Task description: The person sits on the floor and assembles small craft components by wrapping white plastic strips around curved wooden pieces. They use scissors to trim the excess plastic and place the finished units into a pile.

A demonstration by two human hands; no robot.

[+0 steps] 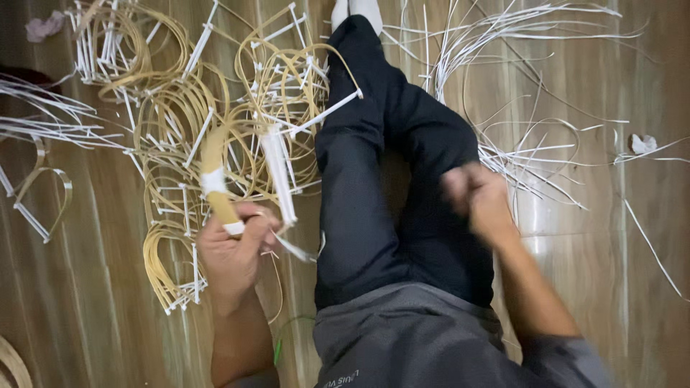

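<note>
The wood floor [86, 287] is covered with cane hoops [172, 129] and white strips [517, 29]. The left hand [233, 251] grips a cane bundle [215, 179]; the blurry right hand [478, 197] looks clenched.

Seated person, lower centre of frame — black trousers [392, 172] run up toward white socks [357, 10] at the top edge. Grey top [410, 338], sleeves pushed up toward the elbows — forearms bare, both hands bare, small pale print near the hem.
</note>
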